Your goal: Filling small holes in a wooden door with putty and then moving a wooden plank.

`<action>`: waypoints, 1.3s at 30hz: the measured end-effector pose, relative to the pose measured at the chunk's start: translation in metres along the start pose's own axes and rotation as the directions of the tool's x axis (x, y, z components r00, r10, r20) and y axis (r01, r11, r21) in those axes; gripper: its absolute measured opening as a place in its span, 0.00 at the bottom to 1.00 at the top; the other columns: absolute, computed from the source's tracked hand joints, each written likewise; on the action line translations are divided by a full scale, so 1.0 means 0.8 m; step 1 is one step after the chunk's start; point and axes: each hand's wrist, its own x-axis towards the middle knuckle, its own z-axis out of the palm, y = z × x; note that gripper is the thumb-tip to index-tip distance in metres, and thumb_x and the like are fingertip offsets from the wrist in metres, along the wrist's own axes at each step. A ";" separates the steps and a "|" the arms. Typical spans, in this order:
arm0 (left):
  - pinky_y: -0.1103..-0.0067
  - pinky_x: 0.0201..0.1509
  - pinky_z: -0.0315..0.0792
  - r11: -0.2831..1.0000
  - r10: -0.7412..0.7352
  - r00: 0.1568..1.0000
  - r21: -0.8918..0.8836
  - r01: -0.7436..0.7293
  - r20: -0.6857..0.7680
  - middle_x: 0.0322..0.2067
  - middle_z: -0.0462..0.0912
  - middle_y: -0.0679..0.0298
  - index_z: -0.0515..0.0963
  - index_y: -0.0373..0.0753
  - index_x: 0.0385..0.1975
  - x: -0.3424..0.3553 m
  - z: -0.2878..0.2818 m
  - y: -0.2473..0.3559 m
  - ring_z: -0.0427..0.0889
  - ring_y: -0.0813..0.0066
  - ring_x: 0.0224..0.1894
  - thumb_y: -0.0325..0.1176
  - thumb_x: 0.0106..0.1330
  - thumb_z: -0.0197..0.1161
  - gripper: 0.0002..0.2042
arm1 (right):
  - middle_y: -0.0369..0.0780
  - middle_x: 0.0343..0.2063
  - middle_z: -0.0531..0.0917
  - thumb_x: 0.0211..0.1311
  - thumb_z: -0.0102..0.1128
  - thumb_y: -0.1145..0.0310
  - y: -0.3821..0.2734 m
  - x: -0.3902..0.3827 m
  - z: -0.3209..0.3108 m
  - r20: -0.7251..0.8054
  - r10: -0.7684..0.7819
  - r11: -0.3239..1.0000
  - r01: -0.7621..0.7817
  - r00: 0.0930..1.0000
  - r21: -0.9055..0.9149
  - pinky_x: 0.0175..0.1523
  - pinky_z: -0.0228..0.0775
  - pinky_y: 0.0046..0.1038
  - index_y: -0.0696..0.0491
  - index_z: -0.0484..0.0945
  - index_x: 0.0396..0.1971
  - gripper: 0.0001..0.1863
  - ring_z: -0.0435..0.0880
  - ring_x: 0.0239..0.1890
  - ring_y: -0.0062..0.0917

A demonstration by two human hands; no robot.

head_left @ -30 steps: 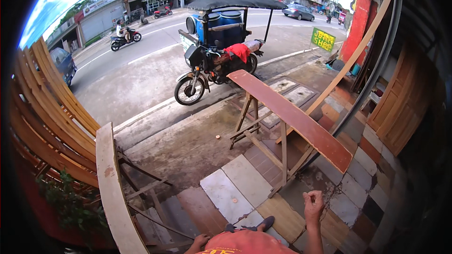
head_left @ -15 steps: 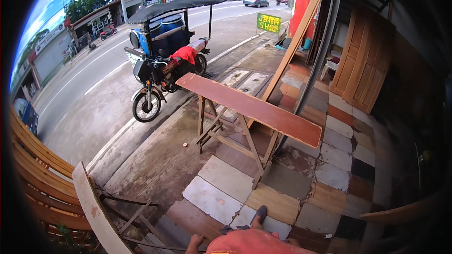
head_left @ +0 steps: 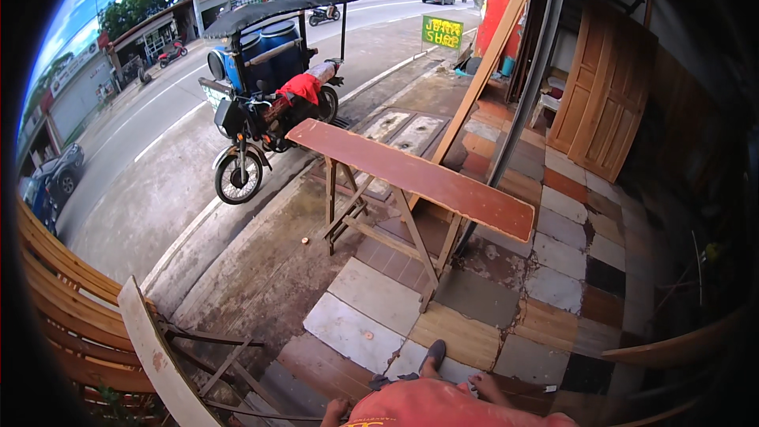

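My left hand (head_left: 336,408) hangs low at the bottom edge, left of my red shirt (head_left: 427,405). Its fingers are mostly turned away from view, and I see nothing held in it. On the other side of the shirt, my right hand (head_left: 482,384) hangs loosely over the tiled floor, fingers a little apart and holding nothing. One dark shoe (head_left: 435,352) shows on the tiles in front of me. Ahead stands a long, narrow reddish-brown table (head_left: 411,178) on wooden trestle legs, out of reach of both hands.
A pale narrow bench (head_left: 154,348) stands left beside wooden slats (head_left: 79,300). A motor tricycle (head_left: 261,103) carrying blue drums is parked at the roadside. A slanted wooden post (head_left: 482,83), a metal post (head_left: 531,95) and panelled doors (head_left: 602,95) stand right. A curved board (head_left: 672,350) juts in at right.
My right hand has come out farther from beside the shirt. The view has shifted slightly. A motorcycle now shows behind the tricycle, and a dark vehicle has appeared at the left.
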 end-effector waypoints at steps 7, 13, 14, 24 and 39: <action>0.62 0.56 0.81 0.996 -0.032 0.999 -0.081 0.029 -0.033 0.48 0.88 0.60 0.89 0.53 0.44 -0.030 0.015 0.006 0.86 0.56 0.54 0.46 0.66 0.59 0.14 | 0.40 0.34 0.88 0.69 0.65 0.51 -0.024 -0.003 -0.010 0.030 0.060 0.998 -0.059 0.998 -0.034 0.37 0.79 0.32 0.58 0.84 0.49 0.24 0.89 0.33 0.25; 0.63 0.52 0.82 0.998 0.032 0.990 -0.054 -0.040 -0.138 0.44 0.89 0.59 0.89 0.52 0.42 -0.017 0.027 0.002 0.87 0.57 0.50 0.46 0.64 0.62 0.13 | 0.42 0.39 0.90 0.69 0.64 0.52 -0.035 -0.017 -0.015 0.048 0.080 0.996 -0.077 0.996 -0.049 0.42 0.81 0.31 0.58 0.84 0.51 0.24 0.90 0.34 0.25; 0.63 0.52 0.82 0.998 0.036 0.991 -0.055 -0.044 -0.132 0.44 0.89 0.59 0.89 0.52 0.42 -0.017 0.027 0.004 0.87 0.57 0.50 0.46 0.64 0.62 0.13 | 0.42 0.39 0.90 0.69 0.64 0.52 -0.026 -0.011 -0.015 0.062 0.060 0.995 -0.055 0.996 -0.081 0.41 0.81 0.31 0.59 0.84 0.51 0.24 0.90 0.34 0.25; 0.62 0.51 0.81 0.993 0.088 0.973 -0.056 -0.102 -0.212 0.44 0.88 0.55 0.89 0.48 0.38 0.003 0.020 -0.008 0.86 0.54 0.50 0.40 0.67 0.56 0.13 | 0.41 0.38 0.89 0.69 0.65 0.53 -0.006 -0.020 0.003 0.027 0.028 1.000 -0.028 0.999 -0.005 0.37 0.81 0.31 0.60 0.84 0.49 0.24 0.90 0.33 0.26; 0.63 0.55 0.79 0.980 -0.072 0.993 -0.194 0.052 -0.097 0.45 0.87 0.57 0.89 0.48 0.40 -0.010 0.035 -0.011 0.86 0.53 0.50 0.46 0.68 0.59 0.14 | 0.42 0.41 0.89 0.68 0.66 0.54 -0.042 -0.044 0.011 0.003 0.016 0.998 -0.016 1.000 -0.067 0.48 0.79 0.33 0.57 0.87 0.49 0.21 0.88 0.43 0.28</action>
